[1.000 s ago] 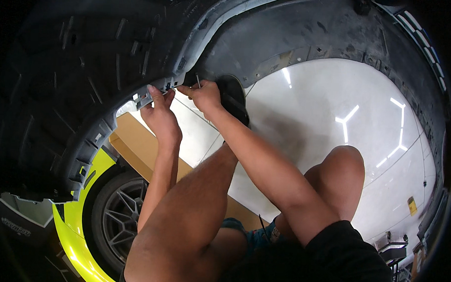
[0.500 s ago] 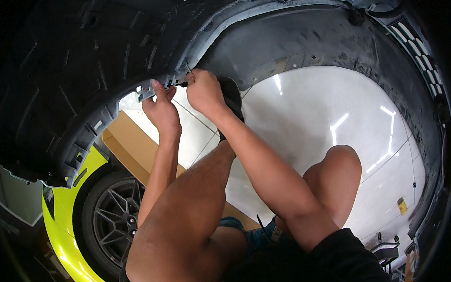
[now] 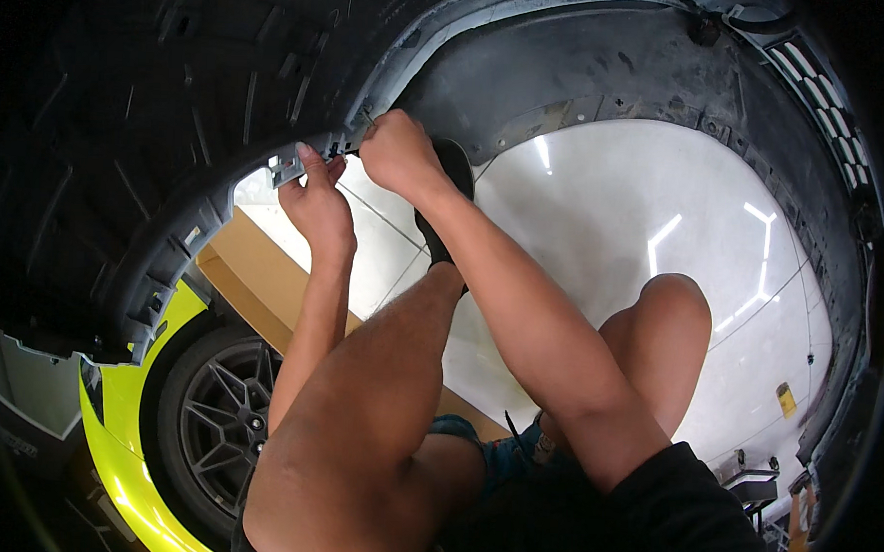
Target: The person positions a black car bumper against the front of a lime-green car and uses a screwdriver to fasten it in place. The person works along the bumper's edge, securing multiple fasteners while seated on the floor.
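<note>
Bumper [image 3: 95, 167] is curving in on L, grey bracket [image 3: 287, 169] sitting on its edge. Left hand [image 3: 320, 208] is pinching bracket. Just R, apart, right hand [image 3: 397, 156] is wrapping round thin rod [image 3: 368, 119], grip partly hidden afaict; I'm seeing rod nearer edge on my feed vs 1 sec ago, so work's prob centring there.

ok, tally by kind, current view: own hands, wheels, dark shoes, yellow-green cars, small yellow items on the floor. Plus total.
Hands: 2 (left hand, right hand)
Wheel: 1
Dark shoe: 1, partly behind the right hand and forearm
Yellow-green car: 1, partly in view
Small yellow item: 1
Total: 6
</note>
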### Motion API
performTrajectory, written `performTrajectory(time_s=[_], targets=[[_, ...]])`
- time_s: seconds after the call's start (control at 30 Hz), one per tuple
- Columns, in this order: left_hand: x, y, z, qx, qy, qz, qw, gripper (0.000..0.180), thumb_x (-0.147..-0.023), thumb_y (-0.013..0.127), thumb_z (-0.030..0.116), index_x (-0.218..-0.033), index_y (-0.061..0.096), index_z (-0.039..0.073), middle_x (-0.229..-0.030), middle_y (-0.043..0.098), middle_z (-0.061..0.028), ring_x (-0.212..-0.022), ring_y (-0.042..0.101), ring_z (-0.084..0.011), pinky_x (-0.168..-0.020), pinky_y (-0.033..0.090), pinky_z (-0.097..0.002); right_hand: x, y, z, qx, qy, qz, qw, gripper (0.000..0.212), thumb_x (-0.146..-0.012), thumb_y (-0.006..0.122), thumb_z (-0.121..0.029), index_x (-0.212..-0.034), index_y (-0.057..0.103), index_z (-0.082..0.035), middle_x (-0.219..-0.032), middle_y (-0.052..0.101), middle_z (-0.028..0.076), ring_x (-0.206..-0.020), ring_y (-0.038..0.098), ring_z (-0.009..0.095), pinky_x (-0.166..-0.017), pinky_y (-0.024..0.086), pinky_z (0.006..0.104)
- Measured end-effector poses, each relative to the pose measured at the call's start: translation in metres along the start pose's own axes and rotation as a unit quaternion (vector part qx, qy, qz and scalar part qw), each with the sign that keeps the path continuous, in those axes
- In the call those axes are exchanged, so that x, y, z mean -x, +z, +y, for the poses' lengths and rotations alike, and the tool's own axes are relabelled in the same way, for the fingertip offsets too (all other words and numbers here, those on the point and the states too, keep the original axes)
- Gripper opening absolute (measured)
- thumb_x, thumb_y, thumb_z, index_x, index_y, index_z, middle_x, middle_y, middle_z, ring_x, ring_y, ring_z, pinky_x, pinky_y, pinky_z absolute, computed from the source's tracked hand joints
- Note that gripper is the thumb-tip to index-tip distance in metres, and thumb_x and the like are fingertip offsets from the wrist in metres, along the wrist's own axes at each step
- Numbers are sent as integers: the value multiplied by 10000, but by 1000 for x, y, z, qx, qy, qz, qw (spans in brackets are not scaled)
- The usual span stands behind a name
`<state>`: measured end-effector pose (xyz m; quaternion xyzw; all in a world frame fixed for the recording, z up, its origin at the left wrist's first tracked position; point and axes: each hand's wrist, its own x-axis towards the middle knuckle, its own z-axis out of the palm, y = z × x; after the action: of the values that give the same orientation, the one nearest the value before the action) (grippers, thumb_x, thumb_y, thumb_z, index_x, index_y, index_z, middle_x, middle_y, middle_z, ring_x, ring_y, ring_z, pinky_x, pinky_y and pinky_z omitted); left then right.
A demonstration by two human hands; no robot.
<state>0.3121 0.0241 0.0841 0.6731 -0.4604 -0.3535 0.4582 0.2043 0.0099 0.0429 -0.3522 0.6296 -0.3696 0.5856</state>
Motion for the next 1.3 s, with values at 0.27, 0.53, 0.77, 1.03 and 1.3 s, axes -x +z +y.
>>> performTrajectory(time_s=[0.27, 0.53, 0.77, 1.03, 1.3], targets=[[2, 1, 4, -32, -16, 4, 999, 306, -1042, 524, 260, -1051, 579, -40, -946, 647, -122, -808, 675, -186, -683, 558, -295, -5, -7, -16, 58, 34, -25, 997, 263, -813, 627, -128, -971, 686, 73, -1069, 644, 337, -1087, 615, 446, -947, 487, 481], [5, -1, 7, -25, -5, 18, 999, 325, -1036, 538, 292, -1000, 585, -28, -918, 648, -102, -791, 673, -178, -656, 543, -297, 10, -21, 44, -14, -21, 12, 1000, 357, -922, 593, -271, -934, 671, 77, -877, 683, 266, -887, 671, 399, -805, 502, 417], [7, 0, 15, -109, -7, 14, 994, 328, -1018, 573, 322, -961, 633, 4, -853, 643, -53, -769, 619, -126, -663, 498, -282, -15, 36, 95, -150, 63, 12, 987, 447, -828, 768, -378, -898, 662, 50, -812, 700, 216, -775, 701, 324, -730, 523, 397], [4, -8, 13, -104, 0, 3, 995, 323, -1014, 584, 325, -946, 645, 15, -861, 631, -26, -765, 556, -101, -699, 497, -285, -20, 69, 94, -309, 55, 6, 950, 254, -870, 760, -237, -872, 646, -10, -700, 673, 75, -611, 626, 133, -602, 466, 310], [17, -4, 13, -77, -14, -10, 997, 308, -1012, 592, 294, -1071, 640, -5, -980, 657, -64, -890, 570, -131, -810, 485, -328, -32, 83, 98, -362, 45, 23, 931, 269, -854, 783, -201, -901, 622, 10, -754, 654, 74, -567, 635, 162, -538, 482, 308]])
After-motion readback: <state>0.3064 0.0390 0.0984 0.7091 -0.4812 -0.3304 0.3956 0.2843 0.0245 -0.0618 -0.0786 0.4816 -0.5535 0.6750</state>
